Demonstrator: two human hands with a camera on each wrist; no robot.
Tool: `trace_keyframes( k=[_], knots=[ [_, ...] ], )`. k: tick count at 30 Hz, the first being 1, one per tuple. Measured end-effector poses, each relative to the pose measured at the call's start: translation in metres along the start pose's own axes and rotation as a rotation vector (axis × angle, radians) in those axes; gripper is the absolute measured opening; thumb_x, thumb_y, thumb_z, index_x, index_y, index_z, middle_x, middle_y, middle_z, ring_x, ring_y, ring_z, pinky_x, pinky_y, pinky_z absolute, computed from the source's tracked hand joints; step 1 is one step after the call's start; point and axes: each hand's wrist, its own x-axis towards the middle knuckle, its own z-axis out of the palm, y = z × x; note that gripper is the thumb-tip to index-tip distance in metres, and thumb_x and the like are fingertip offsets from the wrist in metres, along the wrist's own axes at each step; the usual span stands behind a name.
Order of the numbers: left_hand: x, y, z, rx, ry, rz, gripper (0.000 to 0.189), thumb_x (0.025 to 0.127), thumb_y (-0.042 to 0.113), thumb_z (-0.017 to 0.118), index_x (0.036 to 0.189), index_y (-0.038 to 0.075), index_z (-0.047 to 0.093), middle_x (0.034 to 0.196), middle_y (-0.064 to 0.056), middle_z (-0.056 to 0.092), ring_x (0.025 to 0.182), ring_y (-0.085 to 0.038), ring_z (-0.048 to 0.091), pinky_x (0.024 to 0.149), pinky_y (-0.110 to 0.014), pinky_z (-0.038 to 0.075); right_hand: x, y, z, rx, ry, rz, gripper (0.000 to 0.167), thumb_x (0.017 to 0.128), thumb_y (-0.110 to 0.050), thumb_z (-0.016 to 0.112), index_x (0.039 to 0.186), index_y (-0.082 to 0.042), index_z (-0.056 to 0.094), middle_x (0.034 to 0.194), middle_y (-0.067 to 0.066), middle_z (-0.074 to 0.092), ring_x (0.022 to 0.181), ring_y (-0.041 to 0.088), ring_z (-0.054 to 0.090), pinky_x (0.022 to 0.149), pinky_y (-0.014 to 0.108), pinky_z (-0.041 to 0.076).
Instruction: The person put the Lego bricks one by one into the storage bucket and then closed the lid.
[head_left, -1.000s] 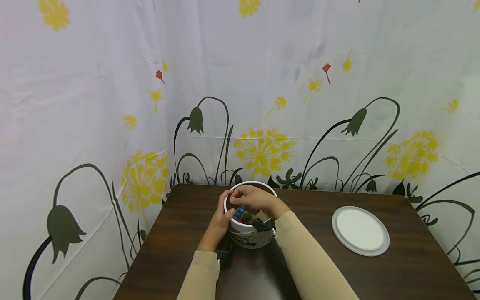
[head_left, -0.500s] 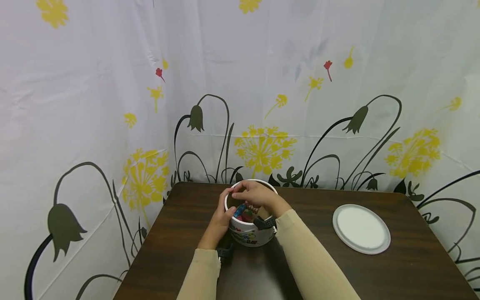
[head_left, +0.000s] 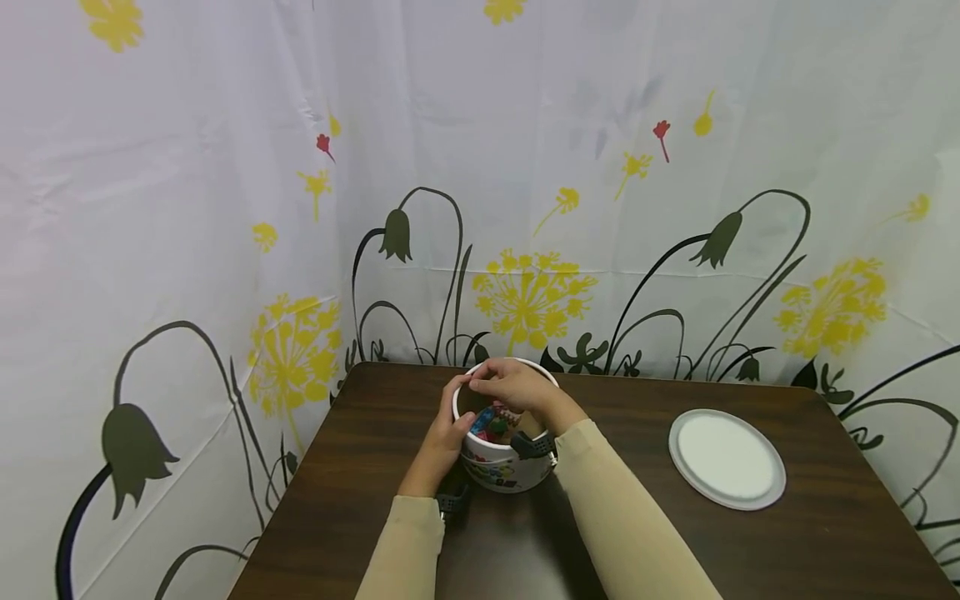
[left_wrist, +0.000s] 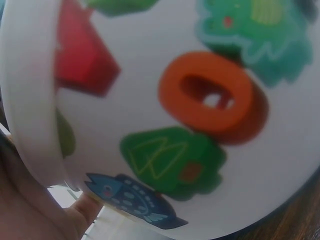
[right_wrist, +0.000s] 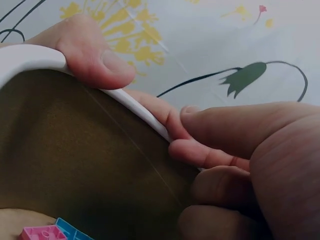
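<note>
A round white tub [head_left: 501, 479] with printed pictures stands on the table between my hands. My left hand [head_left: 444, 427] grips its left side, with the thumb [right_wrist: 102, 65] over the white rim in the right wrist view. My right hand [head_left: 521, 390] reaches across the opening to the far left of the rim. Its thumb [right_wrist: 220, 127] lies over the rim and its fingers curl down inside, pinching the edge close to the left fingertips. Small coloured pieces lie in the tub, among them a pink block [right_wrist: 42, 233] and a blue piece [right_wrist: 72, 231]. The right forearm hides part of the opening.
A white round lid [head_left: 726, 460] lies flat on the right side of the dark wooden table [head_left: 622, 483]. Behind the table hangs a white curtain [head_left: 465, 100] printed with flowers. Each wrist wears a black strap [head_left: 531, 444].
Both hands stay at the rim, with the right fingers drawing slightly closer together there. The coloured pieces in the tub have shifted a little. The head view drifts slightly.
</note>
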Motion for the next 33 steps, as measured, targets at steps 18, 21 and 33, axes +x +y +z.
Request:
trace_keyframes(
  k=[18, 21, 33],
  knots=[
    [0.0, 0.004, 0.001, 0.041, 0.016, -0.016, 0.074, 0.1, 0.045, 0.056, 0.166, 0.031, 0.028, 0.167, -0.021, 0.039, 0.144, -0.053, 0.046, 0.114, -0.053, 0.043, -0.008, -0.005, 0.005, -0.089, 0.183, -0.228, 0.016, 0.109, -0.026, 0.064, 0.112, -0.011, 0.07, 0.076, 0.003, 0.057, 0.064, 0.011, 0.049, 0.065, 0.028, 0.046],
    [0.0, 0.006, 0.001, 0.059, 0.016, -0.031, 0.073, 0.099, 0.045, 0.056, 0.166, 0.032, 0.029, 0.167, -0.021, 0.04, 0.143, -0.047, 0.049, 0.114, -0.055, 0.042, -0.016, -0.008, 0.002, -0.091, 0.297, -0.322, 0.016, 0.109, -0.027, 0.065, 0.114, -0.012, 0.071, 0.067, 0.0, 0.044, 0.057, 0.012, 0.038, 0.061, 0.028, 0.038],
    [-0.005, 0.006, -0.001, 0.04, 0.034, -0.048, 0.073, 0.099, 0.043, 0.057, 0.166, 0.033, 0.03, 0.165, -0.022, 0.042, 0.14, -0.047, 0.053, 0.114, -0.055, 0.042, -0.064, -0.012, -0.013, -0.208, 0.411, -0.39, 0.008, 0.109, -0.028, 0.067, 0.11, -0.022, 0.072, 0.073, -0.001, 0.048, 0.06, 0.014, 0.042, 0.061, 0.029, 0.041]
  ],
)
